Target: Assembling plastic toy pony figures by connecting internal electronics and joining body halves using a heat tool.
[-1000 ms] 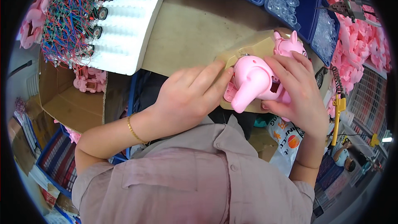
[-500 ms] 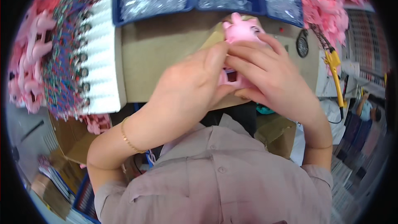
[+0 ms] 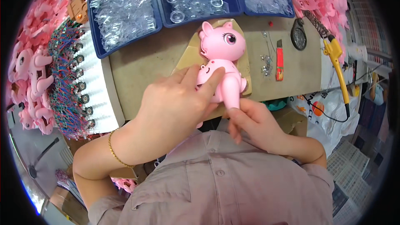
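Note:
A pink toy pony (image 3: 223,43) with one large printed eye facing up lies on its side on a tan board (image 3: 187,61). My left hand (image 3: 177,98) grips its body from the left, thumb and fingers across the belly and back. Low on the toy, my right hand (image 3: 256,123) pinches the end of a leg (image 3: 230,93) between thumb and fingers. My left hand hides part of the body's rear.
Blue trays (image 3: 98,37) of clear plastic parts line the back. Small screws (image 3: 266,66), a red box cutter (image 3: 279,63) and a yellow corded tool (image 3: 338,62) are at right. Small speakers with coloured wires (image 3: 66,79) on white foam (image 3: 102,96) and pink toy parts (image 3: 31,71) fill the left.
Both hands covered the toy's body before. Now the toy is turned with its side showing, and my right hand has moved down to a leg. The whole view has shifted.

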Available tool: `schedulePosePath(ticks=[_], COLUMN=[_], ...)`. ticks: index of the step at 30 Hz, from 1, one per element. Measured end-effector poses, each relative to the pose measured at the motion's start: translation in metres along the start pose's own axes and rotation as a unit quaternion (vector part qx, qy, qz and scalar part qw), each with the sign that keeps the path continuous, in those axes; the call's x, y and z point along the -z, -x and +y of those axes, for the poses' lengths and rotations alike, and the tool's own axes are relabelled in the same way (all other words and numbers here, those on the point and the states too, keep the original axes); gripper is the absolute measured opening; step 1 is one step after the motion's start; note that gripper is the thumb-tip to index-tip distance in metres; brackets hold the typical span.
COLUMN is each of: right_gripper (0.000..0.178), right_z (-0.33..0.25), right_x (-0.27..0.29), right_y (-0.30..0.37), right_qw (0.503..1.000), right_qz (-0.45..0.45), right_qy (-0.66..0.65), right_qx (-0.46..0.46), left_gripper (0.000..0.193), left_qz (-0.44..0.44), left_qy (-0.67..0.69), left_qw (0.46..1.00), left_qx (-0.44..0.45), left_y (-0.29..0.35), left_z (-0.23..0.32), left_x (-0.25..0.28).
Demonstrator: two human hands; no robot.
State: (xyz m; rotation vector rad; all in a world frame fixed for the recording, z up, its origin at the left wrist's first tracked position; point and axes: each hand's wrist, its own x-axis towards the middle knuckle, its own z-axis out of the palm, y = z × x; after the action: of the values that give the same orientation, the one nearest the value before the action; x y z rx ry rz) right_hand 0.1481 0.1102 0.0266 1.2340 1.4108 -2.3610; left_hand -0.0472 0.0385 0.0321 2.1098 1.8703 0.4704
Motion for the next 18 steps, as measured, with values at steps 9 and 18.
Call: schedulePosePath(ticks=[9,18], right_gripper=[0.020,0.020], right_z=[-0.084,-0.093], right_x=[0.026,0.010], right_y=[-0.081,-0.122], right_qw=[0.675,0.837], right_qz=[0.247,0.112], right_qy=[0.518,0.444], right_qx=[0.463,0.298], left_gripper=[0.049,0.045], left_qz=[0.000,0.033], left_qy=[-0.043,-0.055], left_qw=[0.999,0.998], left_qx=[0.032,0.015], left_y=[-0.001,0.003], left_z=[0.009,-0.004], left_x=[-0.008,-0.017])
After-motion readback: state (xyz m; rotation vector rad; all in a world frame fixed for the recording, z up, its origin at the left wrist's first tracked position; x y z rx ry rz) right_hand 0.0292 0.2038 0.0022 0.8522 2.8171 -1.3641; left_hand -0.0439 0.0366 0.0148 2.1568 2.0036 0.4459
